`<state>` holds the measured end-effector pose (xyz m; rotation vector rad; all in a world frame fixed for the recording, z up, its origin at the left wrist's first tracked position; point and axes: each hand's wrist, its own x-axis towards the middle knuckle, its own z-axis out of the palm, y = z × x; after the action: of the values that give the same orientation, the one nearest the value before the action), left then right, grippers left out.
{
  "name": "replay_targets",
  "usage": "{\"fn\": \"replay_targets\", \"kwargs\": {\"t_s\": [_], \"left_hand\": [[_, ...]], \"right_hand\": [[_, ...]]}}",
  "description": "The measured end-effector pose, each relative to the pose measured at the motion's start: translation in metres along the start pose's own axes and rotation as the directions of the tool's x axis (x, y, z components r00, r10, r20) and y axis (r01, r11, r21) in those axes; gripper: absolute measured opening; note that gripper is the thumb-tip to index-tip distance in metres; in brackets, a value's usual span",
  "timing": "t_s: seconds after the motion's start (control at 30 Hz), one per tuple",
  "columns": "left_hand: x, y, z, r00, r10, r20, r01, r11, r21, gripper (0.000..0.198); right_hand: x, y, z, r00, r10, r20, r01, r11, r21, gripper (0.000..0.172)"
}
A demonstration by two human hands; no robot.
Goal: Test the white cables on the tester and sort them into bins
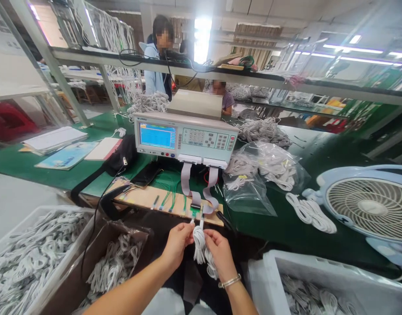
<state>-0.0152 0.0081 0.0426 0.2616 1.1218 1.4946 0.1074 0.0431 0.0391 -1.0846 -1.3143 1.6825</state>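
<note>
Two hands held one coiled white cable bundle (201,249) at the near edge of the worktop (305,236). The left hand (177,243) pinched the top of the bundle, and the right hand (220,251) closed its fingers around the side. Two cable ends reached up to the wooden board (145,199). One tester (186,138) with two grey ribbon cables (185,179) stood behind it. One fan (368,205) lay at the right edge. Three containers of white cables stood below the near edge.
</note>
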Motion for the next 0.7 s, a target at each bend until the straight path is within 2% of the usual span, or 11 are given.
{"fn": "replay_targets", "kwargs": {"t_s": [0.13,0.23,0.4,0.57,0.7], "left_hand": [[0.002,0.002,-0.003,1.000,-0.011,-0.011,0.011,1.000,0.017,0.028],[0.002,0.004,-0.005,0.999,-0.023,0.024,0.023,1.000,0.000,0.028],[0.007,0.007,-0.006,0.995,-0.079,0.064,0.075,0.995,0.070,0.028],[0.012,0.005,-0.007,0.999,-0.043,0.017,0.043,0.999,0.030,0.029],[0.011,0.007,-0.008,0.997,-0.072,0.029,0.069,0.994,0.086,0.028]], "right_hand": [[0.002,-0.003,0.000,1.000,-0.015,0.024,0.016,0.999,-0.030,0.026],[0.004,-0.001,0.000,0.999,-0.012,0.034,0.013,0.999,-0.033,0.028],[0.005,0.001,0.000,1.000,0.017,0.022,-0.016,1.000,-0.006,0.027],[0.002,-0.001,0.001,0.998,-0.011,0.061,0.013,0.999,-0.038,0.026],[0.002,0.003,-0.001,0.999,-0.004,0.036,0.006,0.999,-0.044,0.028]]}}
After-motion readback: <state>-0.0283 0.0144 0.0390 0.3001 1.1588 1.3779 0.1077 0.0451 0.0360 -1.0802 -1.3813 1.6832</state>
